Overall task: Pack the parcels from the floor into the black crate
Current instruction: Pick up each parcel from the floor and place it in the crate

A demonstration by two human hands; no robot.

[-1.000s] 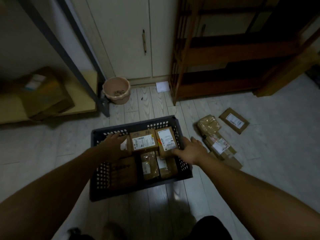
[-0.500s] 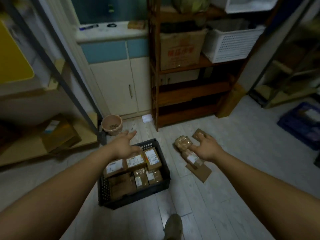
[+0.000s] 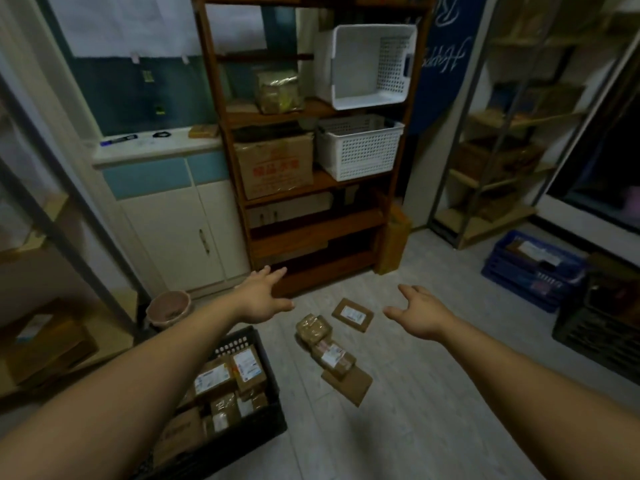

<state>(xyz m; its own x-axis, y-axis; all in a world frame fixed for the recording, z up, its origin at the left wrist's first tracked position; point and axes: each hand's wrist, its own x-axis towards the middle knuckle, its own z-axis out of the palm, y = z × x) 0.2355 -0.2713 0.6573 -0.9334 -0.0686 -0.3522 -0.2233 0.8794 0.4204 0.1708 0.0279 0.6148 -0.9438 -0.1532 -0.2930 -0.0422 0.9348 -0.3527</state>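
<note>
Black crate (image 3: 273,410) already mostly full of parcels, small pile of parcels (image 3: 329,348) left on floor; left hand (image 3: 261,301) and right hand (image 3: 420,315) both empty, fingers spread.

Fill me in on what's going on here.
A person is packing parcels into a black crate, which already holds several. Both hands are empty with fingers spread. The left hand and right hand are held out toward a small group of parcels lying on the floor beside the crate.
</note>
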